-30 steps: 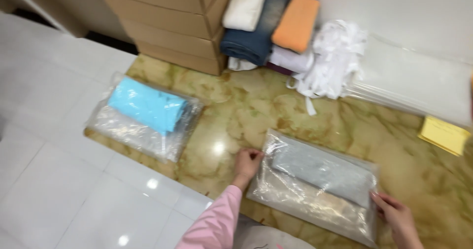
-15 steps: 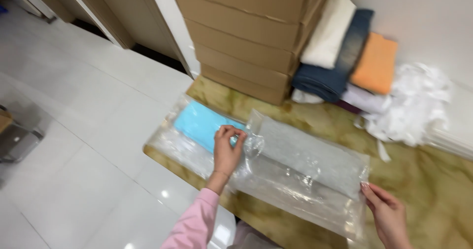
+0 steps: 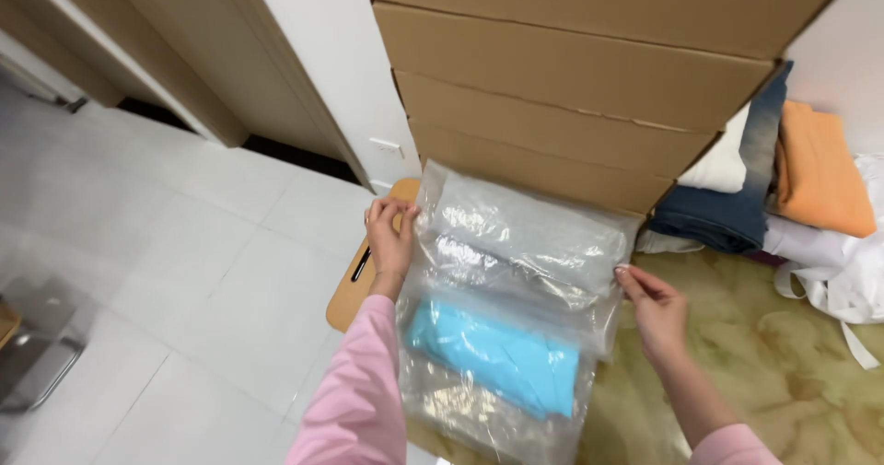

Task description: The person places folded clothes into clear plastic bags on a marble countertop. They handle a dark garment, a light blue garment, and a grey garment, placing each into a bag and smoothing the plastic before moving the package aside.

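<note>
A clear plastic bag with a grey folded cloth (image 3: 520, 239) is held between both my hands, lying partly over a second clear bag with a bright blue folded cloth (image 3: 497, 354). My left hand (image 3: 390, 237) grips the grey bag's left edge. My right hand (image 3: 650, 304) pinches its right edge. Both bags rest on a yellow-green marbled surface (image 3: 773, 364), just in front of a stack of brown cardboard boxes (image 3: 571, 87).
A pile of folded clothes, white, dark blue (image 3: 727, 209) and orange (image 3: 820, 175), leans beside the boxes at right, with white fabric (image 3: 847, 272) below it. A tan wooden board (image 3: 364, 276) juts out under my left hand. White floor tiles (image 3: 166, 272) lie to the left.
Both hands carried the grey bag leftward from its own spot onto the blue bag. The view swung left and closer to the boxes.
</note>
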